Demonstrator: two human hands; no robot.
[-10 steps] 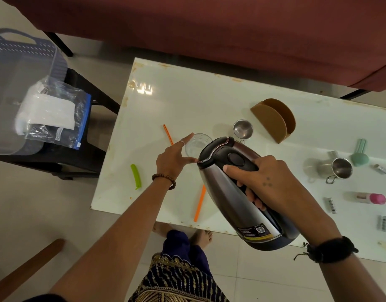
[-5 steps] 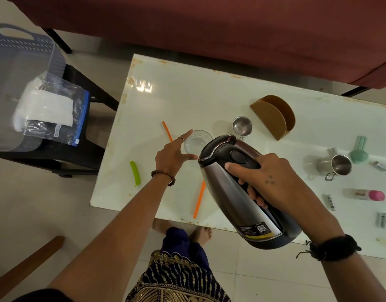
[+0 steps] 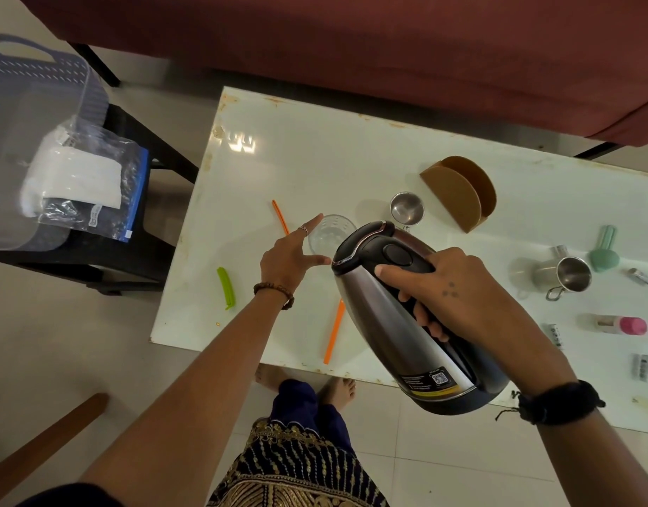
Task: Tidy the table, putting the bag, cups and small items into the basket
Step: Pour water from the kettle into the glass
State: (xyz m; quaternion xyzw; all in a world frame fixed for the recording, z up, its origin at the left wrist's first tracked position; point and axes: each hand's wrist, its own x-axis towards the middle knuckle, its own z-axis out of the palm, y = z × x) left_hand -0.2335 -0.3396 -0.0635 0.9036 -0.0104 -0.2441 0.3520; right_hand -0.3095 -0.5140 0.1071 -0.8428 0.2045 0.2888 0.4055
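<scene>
Right now the right hand [image 3: 457, 287] is wrapped around the black handle of a steel kettle [image 3: 406, 316], fingers curled tight, holding it tipped with its lidded top leaning toward a clear glass cup [image 3: 329, 234] on the white worktop [image 3: 315, 159]. Beside it the left hand [image 3: 289, 259] has thumb and forefinger spread around the near side of that cup, seemingly touching it. Two orange sticks lie near the cup, a green clip [image 3: 226, 288] nearer the left edge. Beyond the kettle stands a small steel cup [image 3: 406, 208] just beside a brown holder [image 3: 461, 192], and off to the right a steel mug [image 3: 567, 274] lies on its side. On the dark stand at left, the plastic bag [image 3: 84, 181] sits in the basket [image 3: 33, 104].
</scene>
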